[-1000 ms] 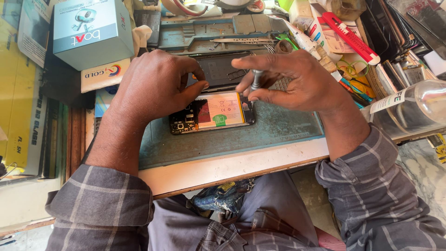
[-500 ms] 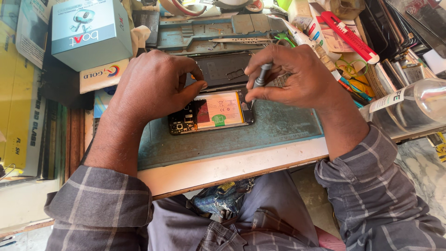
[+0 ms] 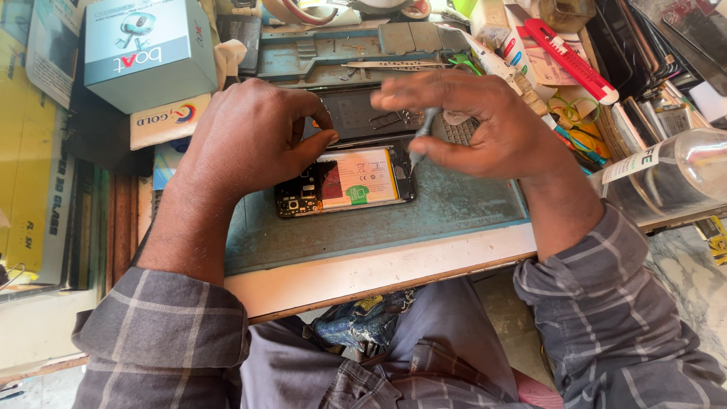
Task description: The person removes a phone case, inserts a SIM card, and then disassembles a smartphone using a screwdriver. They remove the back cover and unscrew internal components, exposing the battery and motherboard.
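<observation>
Opened phone [image 3: 344, 182] mid-mat [image 3: 454, 220], back cover off, battery exposed; left hand [image 3: 250, 140] pinching its top edge, right hand [image 3: 477, 125] gripping a screwdriver [image 3: 422, 136] at its right end.

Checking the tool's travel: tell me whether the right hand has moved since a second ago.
Yes. The right hand with the small screwdriver has lifted up and away from the opened phone, toward the bench's back.
</observation>
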